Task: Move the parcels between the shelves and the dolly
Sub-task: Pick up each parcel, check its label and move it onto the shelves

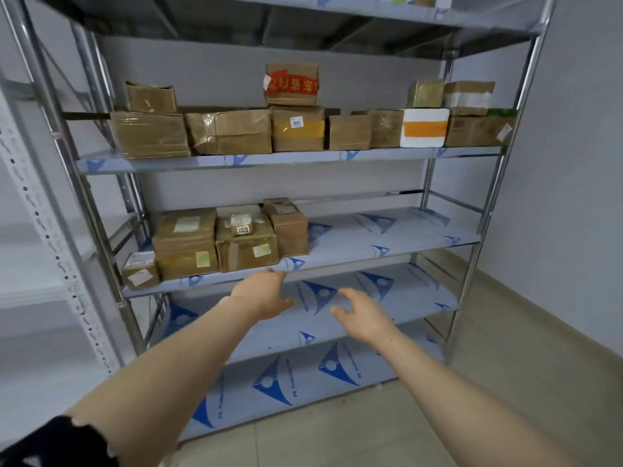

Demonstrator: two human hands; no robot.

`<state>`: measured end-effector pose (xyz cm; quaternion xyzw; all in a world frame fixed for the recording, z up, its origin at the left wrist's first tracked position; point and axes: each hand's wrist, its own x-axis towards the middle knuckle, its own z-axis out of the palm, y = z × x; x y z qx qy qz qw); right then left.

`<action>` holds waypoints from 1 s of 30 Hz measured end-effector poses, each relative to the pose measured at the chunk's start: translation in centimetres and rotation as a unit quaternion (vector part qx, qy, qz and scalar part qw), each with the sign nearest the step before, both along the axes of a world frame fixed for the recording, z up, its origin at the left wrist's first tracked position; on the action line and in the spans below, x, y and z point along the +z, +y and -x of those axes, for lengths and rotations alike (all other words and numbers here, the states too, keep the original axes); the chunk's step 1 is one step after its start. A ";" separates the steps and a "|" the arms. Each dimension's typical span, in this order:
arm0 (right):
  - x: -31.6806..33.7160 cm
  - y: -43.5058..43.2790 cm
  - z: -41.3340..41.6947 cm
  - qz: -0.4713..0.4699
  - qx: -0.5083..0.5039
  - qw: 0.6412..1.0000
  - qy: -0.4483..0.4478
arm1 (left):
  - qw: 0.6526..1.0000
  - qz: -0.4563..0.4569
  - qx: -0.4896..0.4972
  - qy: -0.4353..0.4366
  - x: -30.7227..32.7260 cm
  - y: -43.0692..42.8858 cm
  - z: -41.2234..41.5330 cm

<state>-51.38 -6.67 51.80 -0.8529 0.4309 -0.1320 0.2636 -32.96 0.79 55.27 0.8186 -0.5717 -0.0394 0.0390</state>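
Two empty hands, fingers loosely spread, reach forward. The left hand [266, 293] hangs just below the middle shelf's [387, 230] front edge, the right hand [362, 316] lower. The nearest taped cardboard parcel [247, 246] lies up-left on that shelf, closer to the left hand.

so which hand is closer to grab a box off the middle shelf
Left. The left hand is open at the front edge of the metal middle shelf, just below the taped brown cardboard box. The right hand is open too but faces bare shelf, farther from it.
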 end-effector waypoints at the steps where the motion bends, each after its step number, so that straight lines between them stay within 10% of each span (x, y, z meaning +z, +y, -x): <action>1: -0.1 -1.7 -0.3 -0.003 0.002 1.000 -0.008 | 1.000 0.000 0.004 -0.003 0.1 -1.6 -0.4; 30: -3.8 -46.3 -28.6 -0.223 0.114 0.960 -0.122 | 0.935 0.071 0.311 0.156 -5.7 -43.7 -22.4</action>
